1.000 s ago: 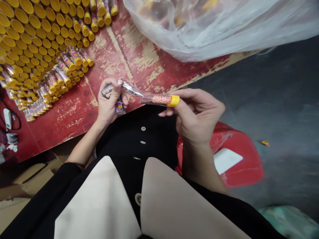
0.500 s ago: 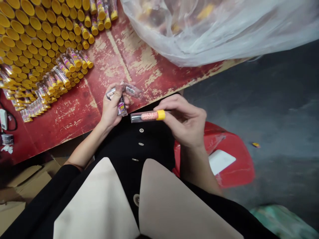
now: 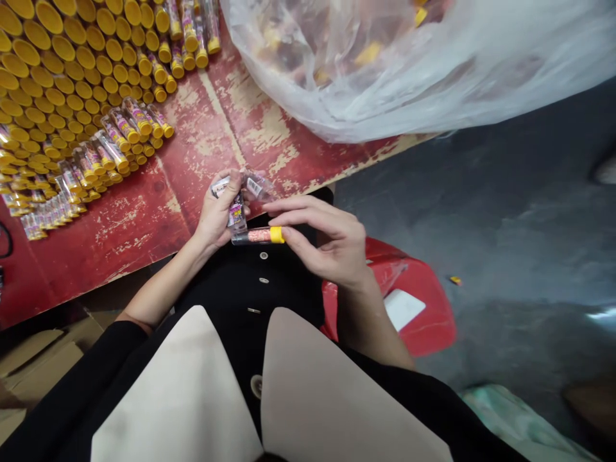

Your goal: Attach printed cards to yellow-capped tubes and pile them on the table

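Observation:
My right hand (image 3: pixel 327 244) pinches a clear plastic tube with a yellow cap (image 3: pixel 258 235), held level over my lap. The tube's open end touches the printed sleeves in my other hand. My left hand (image 3: pixel 219 212) is closed on a small bunch of clear printed wrapper sleeves (image 3: pixel 237 208) at the near edge of the worn red table (image 3: pixel 206 138). Both hands meet just in front of my black buttoned garment.
Rows of yellow-capped tubes (image 3: pixel 72 83) cover the table's far left, several lying with labels showing. A large clear plastic bag (image 3: pixel 385 64) holding more tubes sits at the back right. A red stool (image 3: pixel 414 301) stands by my right side on grey floor. Cardboard (image 3: pixel 33 353) lies lower left.
My right hand has brought the yellow-capped tube down and leftward, from raised beside the sleeves to level against my left hand. The left hand has stayed closed on the sleeves.

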Available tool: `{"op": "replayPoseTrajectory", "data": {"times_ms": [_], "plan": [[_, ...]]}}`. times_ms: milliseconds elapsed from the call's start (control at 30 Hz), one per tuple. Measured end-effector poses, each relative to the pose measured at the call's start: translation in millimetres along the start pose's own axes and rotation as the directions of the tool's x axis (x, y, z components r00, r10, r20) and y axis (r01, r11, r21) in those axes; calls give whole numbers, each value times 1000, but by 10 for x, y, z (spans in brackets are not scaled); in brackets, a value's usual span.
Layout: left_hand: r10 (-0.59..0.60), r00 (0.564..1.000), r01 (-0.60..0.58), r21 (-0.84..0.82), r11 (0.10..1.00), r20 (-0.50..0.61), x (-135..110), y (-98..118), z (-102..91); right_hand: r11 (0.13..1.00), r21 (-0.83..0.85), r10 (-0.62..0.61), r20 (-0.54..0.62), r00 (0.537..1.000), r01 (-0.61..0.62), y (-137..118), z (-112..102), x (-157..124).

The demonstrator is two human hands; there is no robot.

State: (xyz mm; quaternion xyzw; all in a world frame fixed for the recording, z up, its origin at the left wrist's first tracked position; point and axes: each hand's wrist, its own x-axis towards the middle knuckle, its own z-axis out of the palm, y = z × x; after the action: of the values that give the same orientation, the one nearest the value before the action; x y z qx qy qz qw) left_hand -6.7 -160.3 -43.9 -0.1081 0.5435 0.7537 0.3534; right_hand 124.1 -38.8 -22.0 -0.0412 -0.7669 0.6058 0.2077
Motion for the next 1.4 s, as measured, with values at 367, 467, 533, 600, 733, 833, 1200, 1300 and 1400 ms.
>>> {"op": "replayPoseTrajectory", "data": {"times_ms": [367, 467, 533, 600, 733, 833, 1200, 1300, 1400], "plan": [[-15, 997, 31, -200, 979, 78, 29, 56, -6, 940, 279, 307, -448, 839, -195, 138, 16, -49], [-47, 999, 52, -243, 969, 28, 26, 56, -22, 953, 220, 291, -494, 819, -206, 115, 41, -58], [-32, 999, 37, -223, 974, 25, 18, 50, -33, 982, 94, 189, -537, 822, -164, 91, 57, -79], [0, 999, 9, -189, 982, 50, -3, 43, -31, 987, -149, -30, -535, 844, -60, 87, 74, -113], [2, 999, 5, -204, 979, 34, -93, 42, 37, 819, -552, -418, -381, 825, 160, 138, 135, -189], [-41, 999, 44, -226, 973, 19, -174, 42, 103, 796, -582, -455, -393, 799, 166, 172, 218, -218], [12, 993, -6, -45, 999, 118, -330, -11, 177, 934, -334, -283, -477, 832, 125, 181, 427, -48], [75, 981, -76, -3, 997, 177, -369, -20, 192, 944, -315, -266, -540, 798, 100, 187, 456, -11], [55, 989, -60, 31, 998, 139, -384, -28, 199, 945, -323, -238, -560, 794, 56, 202, 469, 2]]}}
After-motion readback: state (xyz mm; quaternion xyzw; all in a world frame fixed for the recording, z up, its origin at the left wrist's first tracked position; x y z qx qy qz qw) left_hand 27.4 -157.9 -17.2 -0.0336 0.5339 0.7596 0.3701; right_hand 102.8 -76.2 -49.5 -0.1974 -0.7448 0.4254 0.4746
